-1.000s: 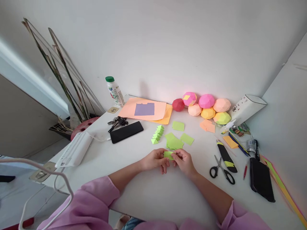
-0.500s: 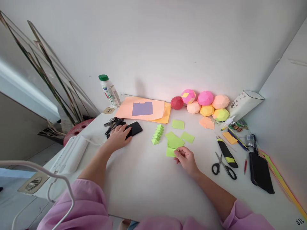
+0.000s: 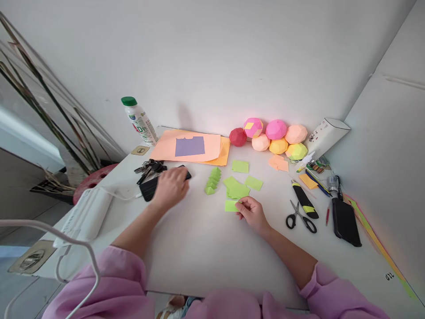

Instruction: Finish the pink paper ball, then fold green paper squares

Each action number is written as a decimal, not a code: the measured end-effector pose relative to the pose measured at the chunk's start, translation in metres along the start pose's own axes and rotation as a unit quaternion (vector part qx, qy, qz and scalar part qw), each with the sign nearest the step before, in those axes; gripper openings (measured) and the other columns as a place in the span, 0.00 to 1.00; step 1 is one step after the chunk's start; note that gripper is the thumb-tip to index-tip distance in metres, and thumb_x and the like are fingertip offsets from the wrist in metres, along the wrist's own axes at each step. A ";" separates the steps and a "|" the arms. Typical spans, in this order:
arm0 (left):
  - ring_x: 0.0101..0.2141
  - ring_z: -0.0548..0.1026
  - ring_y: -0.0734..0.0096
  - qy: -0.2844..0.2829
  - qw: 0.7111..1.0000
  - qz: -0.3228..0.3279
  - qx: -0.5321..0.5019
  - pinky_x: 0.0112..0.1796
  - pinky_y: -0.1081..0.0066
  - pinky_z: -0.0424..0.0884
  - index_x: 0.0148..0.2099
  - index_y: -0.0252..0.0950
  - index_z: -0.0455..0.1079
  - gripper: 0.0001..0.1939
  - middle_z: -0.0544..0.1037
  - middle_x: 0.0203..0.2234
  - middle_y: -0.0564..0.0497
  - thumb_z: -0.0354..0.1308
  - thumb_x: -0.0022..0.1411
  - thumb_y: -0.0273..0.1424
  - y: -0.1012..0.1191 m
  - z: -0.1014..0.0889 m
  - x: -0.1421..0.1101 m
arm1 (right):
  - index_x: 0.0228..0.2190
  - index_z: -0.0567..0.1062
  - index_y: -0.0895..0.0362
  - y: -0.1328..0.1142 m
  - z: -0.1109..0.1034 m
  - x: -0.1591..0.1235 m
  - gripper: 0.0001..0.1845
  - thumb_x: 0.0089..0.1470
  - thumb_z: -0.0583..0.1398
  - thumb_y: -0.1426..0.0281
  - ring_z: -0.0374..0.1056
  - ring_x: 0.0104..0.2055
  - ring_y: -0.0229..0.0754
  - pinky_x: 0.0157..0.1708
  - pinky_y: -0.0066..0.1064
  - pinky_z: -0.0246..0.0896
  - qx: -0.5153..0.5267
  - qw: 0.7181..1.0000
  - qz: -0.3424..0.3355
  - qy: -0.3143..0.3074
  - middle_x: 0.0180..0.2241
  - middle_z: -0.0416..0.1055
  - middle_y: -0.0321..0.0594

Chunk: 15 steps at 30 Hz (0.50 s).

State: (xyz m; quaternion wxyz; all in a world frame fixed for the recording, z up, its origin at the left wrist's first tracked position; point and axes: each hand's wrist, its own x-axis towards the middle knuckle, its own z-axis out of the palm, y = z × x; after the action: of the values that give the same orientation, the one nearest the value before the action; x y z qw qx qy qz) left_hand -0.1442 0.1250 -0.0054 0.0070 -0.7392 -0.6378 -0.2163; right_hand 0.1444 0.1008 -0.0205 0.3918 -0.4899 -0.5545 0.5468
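Observation:
My right hand (image 3: pixel 253 213) pinches the edge of a small light-green paper slip (image 3: pixel 231 206) between thumb and fingers, low over the white table. Just behind it lie a crumpled green paper piece (image 3: pixel 237 188) and two flat green slips, one at the right (image 3: pixel 254 183) and one farther back (image 3: pixel 240 166). A row of folded green paper units (image 3: pixel 213 180) stands left of them. My left hand (image 3: pixel 171 188) hovers over or rests on a black phone (image 3: pixel 148 188), palm down with fingers loosely apart; whether it touches is unclear. A white cable runs to the phone.
Keys (image 3: pixel 151 168) lie behind the phone. Orange sheets (image 3: pixel 162 146) with a purple piece (image 3: pixel 190 146) and a bottle (image 3: pixel 141 122) are at the back. Paper balls (image 3: pixel 275 130) line the wall. Scissors (image 3: pixel 300 217), a cutter (image 3: pixel 304 199) and a black case (image 3: pixel 345 221) lie right.
My left hand has shifted right across the phone, baring its left part and the keys. My right hand still pinches the green slip. The whole view has shifted slightly.

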 end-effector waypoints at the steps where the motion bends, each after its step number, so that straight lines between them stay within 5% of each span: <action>1: 0.50 0.68 0.47 -0.007 0.996 0.022 -0.081 0.51 0.51 0.61 0.52 0.30 0.67 0.21 0.74 0.47 0.36 0.47 0.61 0.35 0.020 0.003 -0.007 | 0.27 0.69 0.56 0.001 0.001 -0.001 0.19 0.47 0.63 0.53 0.66 0.20 0.37 0.22 0.30 0.63 -0.007 1.000 -0.004 -0.008 0.19 0.68 0.33; 3: 0.42 0.73 0.58 -0.075 0.959 0.050 -0.268 0.43 0.60 0.69 0.54 0.34 0.65 0.22 0.75 0.45 0.39 0.50 0.61 0.39 0.057 0.012 -0.024 | 0.27 0.69 0.56 0.002 0.003 -0.003 0.18 0.48 0.62 0.54 0.66 0.19 0.37 0.21 0.30 0.63 -0.020 0.999 -0.010 -0.035 0.19 0.69 0.34; 6: 0.27 0.72 0.72 -0.147 0.869 -0.037 -0.471 0.28 0.70 0.70 0.59 0.38 0.57 0.30 0.74 0.44 0.44 0.57 0.57 0.40 0.092 0.028 -0.046 | 0.27 0.70 0.56 0.003 0.006 -0.006 0.16 0.49 0.62 0.56 0.65 0.19 0.37 0.19 0.30 0.62 -0.036 0.997 -0.023 -0.069 0.19 0.69 0.35; 10: 0.18 0.68 0.77 -0.241 0.774 -0.122 -0.572 0.21 0.74 0.65 0.52 0.36 0.62 0.26 0.73 0.24 0.56 0.61 0.53 0.38 0.097 0.034 -0.048 | 0.27 0.70 0.56 0.002 0.011 -0.008 0.14 0.51 0.61 0.57 0.65 0.20 0.38 0.20 0.30 0.62 -0.050 0.994 -0.045 -0.083 0.20 0.70 0.35; 15: 0.13 0.66 0.80 -0.320 0.716 -0.133 -0.605 0.15 0.78 0.57 0.38 0.36 0.65 0.15 0.72 0.17 0.58 0.63 0.50 0.36 0.093 0.025 -0.037 | 0.27 0.70 0.55 -0.001 0.014 -0.007 0.12 0.52 0.60 0.59 0.64 0.20 0.38 0.21 0.30 0.61 -0.067 0.992 -0.065 -0.082 0.20 0.70 0.36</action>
State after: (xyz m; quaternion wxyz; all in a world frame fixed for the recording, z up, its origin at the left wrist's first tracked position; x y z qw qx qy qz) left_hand -0.0516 0.0798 -0.0153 -0.6757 -0.5179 -0.4267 -0.3052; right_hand 0.1320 0.0907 -0.0205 0.3458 -0.4313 -0.6511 0.5201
